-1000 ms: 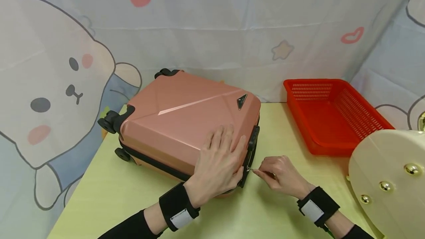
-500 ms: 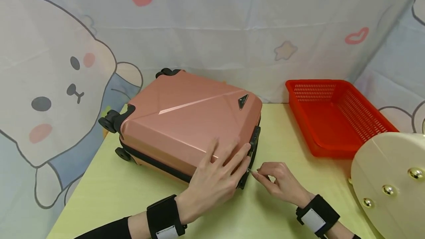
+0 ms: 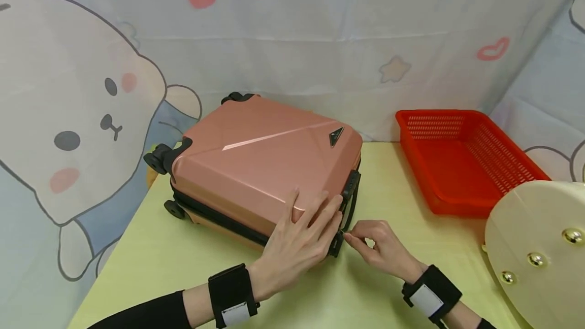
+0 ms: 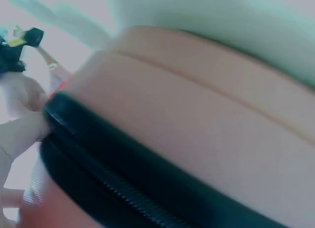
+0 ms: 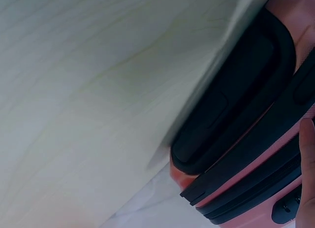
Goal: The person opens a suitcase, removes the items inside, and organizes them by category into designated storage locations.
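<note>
A pink hard-shell suitcase [image 3: 260, 161] lies on its side on the table, its black wheels toward the left. My left hand [image 3: 297, 242] rests on its near right corner, fingers straight and spread over the lid's edge. Just right of that corner, my right hand [image 3: 384, 248] pinches a small, thin metal zipper pull [image 3: 343, 231] between thumb and forefinger, mostly covered by the fingertips. Along this end runs a black side handle [image 5: 231, 95]. The left wrist view shows the black zipper band [image 4: 123, 188] around the suitcase's side, with both hands at the left edge.
A red perforated basket [image 3: 457, 166] stands at the back right of the yellow table [image 3: 183, 278]. In front of it is a rounded cream object with gold studs [image 3: 525, 227], near my right forearm. A printed cloth [image 3: 292, 39] hangs behind.
My left hand has slid back toward the near edge of the lid and its fingers have spread apart. My right hand keeps its pinch in about the same place, now slightly closer to the suitcase.
</note>
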Available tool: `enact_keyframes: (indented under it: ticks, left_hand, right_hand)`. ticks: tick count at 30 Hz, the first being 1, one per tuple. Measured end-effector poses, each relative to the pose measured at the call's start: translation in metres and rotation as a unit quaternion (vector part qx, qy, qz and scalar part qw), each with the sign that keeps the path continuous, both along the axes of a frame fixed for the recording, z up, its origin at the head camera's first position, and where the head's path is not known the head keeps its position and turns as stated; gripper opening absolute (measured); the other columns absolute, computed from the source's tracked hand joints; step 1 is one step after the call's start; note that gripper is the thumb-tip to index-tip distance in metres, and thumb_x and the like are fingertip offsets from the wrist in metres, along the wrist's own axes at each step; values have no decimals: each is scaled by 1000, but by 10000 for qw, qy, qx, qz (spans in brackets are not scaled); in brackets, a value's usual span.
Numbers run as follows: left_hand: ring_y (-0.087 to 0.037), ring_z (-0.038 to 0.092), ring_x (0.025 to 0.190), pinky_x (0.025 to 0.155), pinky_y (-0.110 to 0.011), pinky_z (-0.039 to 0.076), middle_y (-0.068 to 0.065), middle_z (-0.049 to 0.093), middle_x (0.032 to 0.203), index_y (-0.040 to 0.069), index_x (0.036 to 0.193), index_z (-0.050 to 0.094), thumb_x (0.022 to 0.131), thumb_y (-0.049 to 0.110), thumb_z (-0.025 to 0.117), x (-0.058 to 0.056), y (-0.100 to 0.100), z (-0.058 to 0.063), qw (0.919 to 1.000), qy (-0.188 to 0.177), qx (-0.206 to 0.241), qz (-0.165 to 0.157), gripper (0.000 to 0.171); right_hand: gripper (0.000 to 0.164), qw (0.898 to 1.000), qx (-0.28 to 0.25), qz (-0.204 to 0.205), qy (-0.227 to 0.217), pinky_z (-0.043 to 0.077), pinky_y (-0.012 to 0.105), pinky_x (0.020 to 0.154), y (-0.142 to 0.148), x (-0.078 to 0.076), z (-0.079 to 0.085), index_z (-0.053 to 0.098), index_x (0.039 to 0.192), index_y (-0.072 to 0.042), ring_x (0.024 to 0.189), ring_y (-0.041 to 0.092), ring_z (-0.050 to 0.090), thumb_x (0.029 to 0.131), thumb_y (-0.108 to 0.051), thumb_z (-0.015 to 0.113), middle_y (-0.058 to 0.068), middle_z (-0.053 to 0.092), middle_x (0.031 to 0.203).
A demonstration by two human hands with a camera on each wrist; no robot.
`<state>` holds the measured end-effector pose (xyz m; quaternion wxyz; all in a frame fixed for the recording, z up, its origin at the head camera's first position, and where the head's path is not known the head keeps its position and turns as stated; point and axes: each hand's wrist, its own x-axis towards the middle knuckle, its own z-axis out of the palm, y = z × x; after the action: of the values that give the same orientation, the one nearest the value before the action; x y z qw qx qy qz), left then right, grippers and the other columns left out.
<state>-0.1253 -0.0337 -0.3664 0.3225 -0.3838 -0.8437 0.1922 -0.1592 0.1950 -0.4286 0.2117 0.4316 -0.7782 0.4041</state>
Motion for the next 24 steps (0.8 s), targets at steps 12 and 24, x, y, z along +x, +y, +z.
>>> enact_keyframes:
  ticks: [12, 24]
  left_hand:
    - [-34, 40, 148, 102, -70, 43, -11, 47, 157, 29, 130, 69, 98, 31, 62, 6, 21, 13, 9954, -242, -821, 423, 33]
    - [-34, 48, 143, 100, -68, 46, 2, 67, 136, 29, 121, 75, 96, 28, 63, 8, 28, 7, 9968, 7, -783, 149, 27]
  right_hand:
    - [35, 9959, 332, -455, 703, 24, 4, 55, 5, -6, -1, 57, 63, -18, 55, -3, 37, 74, 9, 77, -8, 42, 54]
    - [51, 9823, 774, -1101, 1300, 18, 5, 51, 14, -10, -8, 50, 58, -15, 51, -6, 28, 106, -33, 46, -6, 35, 50]
